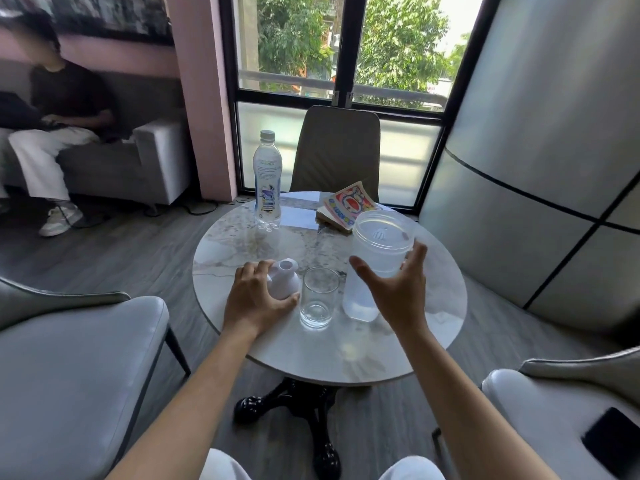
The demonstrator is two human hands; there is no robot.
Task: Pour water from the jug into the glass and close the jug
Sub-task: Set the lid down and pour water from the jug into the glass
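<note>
A frosted translucent plastic jug (374, 258) stands upright on the round marble table (398, 348), its wide mouth uncovered. My right hand (398, 285) is open just in front of the jug, fingers spread around its side, apart from it or barely touching. A clear empty glass (318, 299) stands to the left of the jug. Left of the glass the white jug lid (285, 278) lies on the table, with my left hand (258, 299) resting over it and gripping it.
A capped water bottle (267, 181) stands at the table's far left and a colourful book (349, 206) lies at the far side behind the jug. Chairs surround the table. A person sits on a sofa at far left. A dark phone (611, 441) lies on the right chair.
</note>
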